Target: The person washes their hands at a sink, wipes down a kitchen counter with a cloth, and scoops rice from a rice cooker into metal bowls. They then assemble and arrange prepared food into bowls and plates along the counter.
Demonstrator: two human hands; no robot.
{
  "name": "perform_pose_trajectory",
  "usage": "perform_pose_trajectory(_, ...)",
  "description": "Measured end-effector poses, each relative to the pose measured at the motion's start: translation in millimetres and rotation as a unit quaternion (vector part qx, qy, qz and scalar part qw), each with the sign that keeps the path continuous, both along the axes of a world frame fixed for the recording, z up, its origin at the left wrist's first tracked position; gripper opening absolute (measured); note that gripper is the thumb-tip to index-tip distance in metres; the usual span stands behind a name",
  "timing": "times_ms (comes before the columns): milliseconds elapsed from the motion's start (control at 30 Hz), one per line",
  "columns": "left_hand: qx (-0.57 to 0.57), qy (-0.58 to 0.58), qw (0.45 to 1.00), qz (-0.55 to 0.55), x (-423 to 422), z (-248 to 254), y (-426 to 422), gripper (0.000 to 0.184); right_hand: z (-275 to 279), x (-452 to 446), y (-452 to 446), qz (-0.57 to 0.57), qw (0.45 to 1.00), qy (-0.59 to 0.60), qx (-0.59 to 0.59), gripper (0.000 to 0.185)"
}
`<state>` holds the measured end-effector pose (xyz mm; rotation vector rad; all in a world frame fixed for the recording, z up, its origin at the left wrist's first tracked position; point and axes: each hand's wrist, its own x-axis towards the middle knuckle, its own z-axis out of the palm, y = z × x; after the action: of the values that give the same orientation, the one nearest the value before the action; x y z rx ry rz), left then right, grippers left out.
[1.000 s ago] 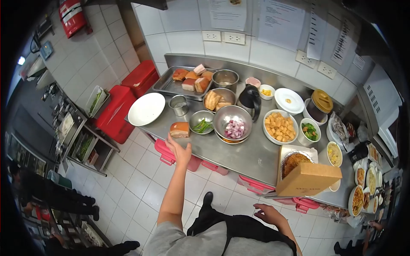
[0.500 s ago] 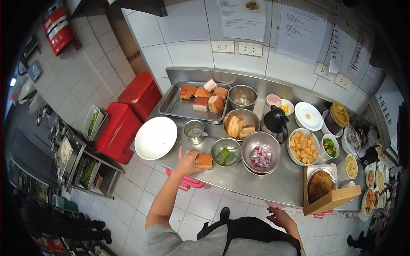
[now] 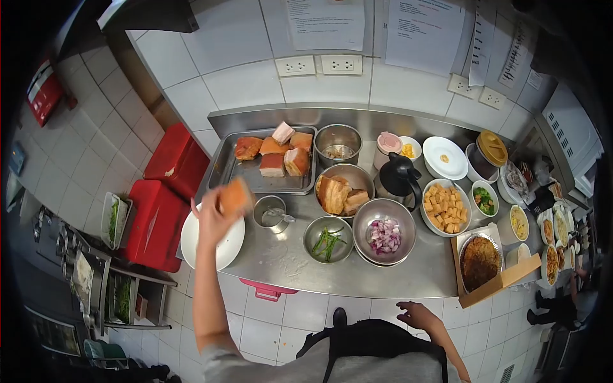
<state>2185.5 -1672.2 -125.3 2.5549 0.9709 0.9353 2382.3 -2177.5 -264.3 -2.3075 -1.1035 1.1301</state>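
My left hand (image 3: 214,222) grips a block of pork belly (image 3: 235,196), blurred by motion, lifted over the right part of a white bowl (image 3: 196,239). Beyond it, a metal tray (image 3: 222,167) bears several more pork blocks (image 3: 272,165). A small metal cup (image 3: 271,214) with a clear utensil in it stands just right of the held block. Hanging low in front of the counter, my right hand (image 3: 419,316) holds nothing, its fingers apart.
Along the steel counter (image 3: 281,262) stand bowls of green chillies (image 3: 328,244), chopped red onion (image 3: 385,236), pork pieces (image 3: 341,195) and orange-tan cubes (image 3: 446,207). A black-lidded jug (image 3: 399,175) and a boxed browned dish (image 3: 480,262) are further right. Red bins (image 3: 151,220) flank the left end.
My left hand has lifted the pork block off the counter's front and carried it left and away from me, over the white bowl. The view has shifted. My right hand remains low.
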Motion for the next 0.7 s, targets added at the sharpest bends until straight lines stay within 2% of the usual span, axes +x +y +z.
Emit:
perform_pose_trajectory(67, 0.108, 0.059, 0.992, 0.035, 31, 15, 28, 0.087, 5, -4, 7, -0.012, 1.000, 0.009, -0.001, 0.044)
perform_pose_trajectory(133, 0.117, 0.007, 0.992, 0.039, 57, 23, 20, 0.089, 9, -8, 9, -0.029, 0.999, 0.020, 0.015, 0.043)
perform_pose_trajectory(200, 0.029, -0.076, 0.991, -0.105, 64, 15, -5, 0.079, 11, -9, 9, -0.042, 0.998, 0.033, 0.031, 0.042)
perform_pose_trajectory(233, -0.126, -0.076, 0.978, -0.147, 62, 13, -34, 0.062, 10, -10, 7, -0.072, 0.995, 0.055, 0.053, 0.040)
perform_pose_trajectory(267, -0.329, -0.068, 0.929, -0.157, 57, 0, -59, 0.045, 6, -9, 6, -0.105, 0.987, 0.092, 0.081, 0.039)
perform_pose_trajectory(300, -0.395, 0.001, 0.899, -0.190, 49, -39, -62, 0.039, 0, -6, 4, -0.137, 0.976, 0.129, 0.109, 0.038)
perform_pose_trajectory(367, -0.437, 0.114, 0.884, -0.119, 45, -63, -110, 0.042, 4, -1, 7, -0.184, 0.956, 0.191, 0.125, 0.040)
perform_pose_trajectory(433, -0.538, 0.099, 0.837, 0.008, 54, -86, -146, 0.048, 21, 6, 20, -0.251, 0.914, 0.260, 0.183, 0.048)
perform_pose_trajectory(533, -0.617, -0.041, 0.786, 0.003, 69, -127, -164, 0.049, 29, 27, 46, -0.330, 0.820, 0.380, 0.271, 0.061)
perform_pose_trajectory(567, -0.639, -0.083, 0.764, -0.032, 74, -130, -169, 0.045, 29, 34, 54, -0.351, 0.781, 0.423, 0.296, 0.066)
perform_pose_trajectory(667, -0.607, -0.126, 0.785, -0.020, 76, -141, -174, 0.041, 40, 55, 85, -0.366, 0.724, 0.493, 0.314, 0.067)
perform_pose_trajectory(700, -0.612, -0.102, 0.784, -0.013, 73, -131, -177, 0.043, 33, 64, 90, -0.362, 0.733, 0.487, 0.308, 0.064)
